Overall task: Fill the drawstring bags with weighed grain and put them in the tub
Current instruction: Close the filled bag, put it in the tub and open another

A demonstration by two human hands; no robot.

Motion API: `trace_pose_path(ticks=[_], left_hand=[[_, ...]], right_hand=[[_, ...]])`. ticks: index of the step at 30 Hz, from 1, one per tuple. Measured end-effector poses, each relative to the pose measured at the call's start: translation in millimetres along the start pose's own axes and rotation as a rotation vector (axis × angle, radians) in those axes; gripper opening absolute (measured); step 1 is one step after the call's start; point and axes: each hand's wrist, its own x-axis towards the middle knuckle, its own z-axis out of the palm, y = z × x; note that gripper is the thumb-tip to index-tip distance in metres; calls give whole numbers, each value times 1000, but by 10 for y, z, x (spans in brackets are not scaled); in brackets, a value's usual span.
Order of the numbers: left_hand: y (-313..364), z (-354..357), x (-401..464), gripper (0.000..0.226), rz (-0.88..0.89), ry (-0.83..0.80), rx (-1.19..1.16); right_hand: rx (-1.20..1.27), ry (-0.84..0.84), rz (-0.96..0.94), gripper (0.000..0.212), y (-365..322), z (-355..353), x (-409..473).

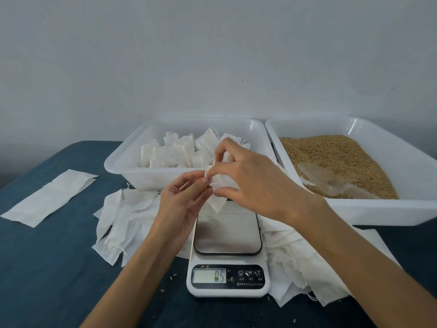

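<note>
Both hands, left hand [186, 200] and right hand [253, 178], pinch one drawstring bag [218, 200] (fingers curled) above the scale [228, 235].

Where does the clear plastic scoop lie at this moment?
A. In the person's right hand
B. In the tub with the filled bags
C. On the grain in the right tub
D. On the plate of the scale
C: the clear scoop lies on the grain in the right tub, with no hand on it.

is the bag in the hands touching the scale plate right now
Cannot tell. In the head view both hands hold the bag over the far edge of the scale plate; its lower corner overlaps that edge, and this single view shows neither contact nor a gap.
</note>
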Motion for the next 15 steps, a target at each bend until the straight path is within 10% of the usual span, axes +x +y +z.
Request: trace_pose_path(ticks=[15], left_hand=[[-10,38,-31,6,71,42,192]], right_hand=[[159,-8,100,16,154,-37,22]])
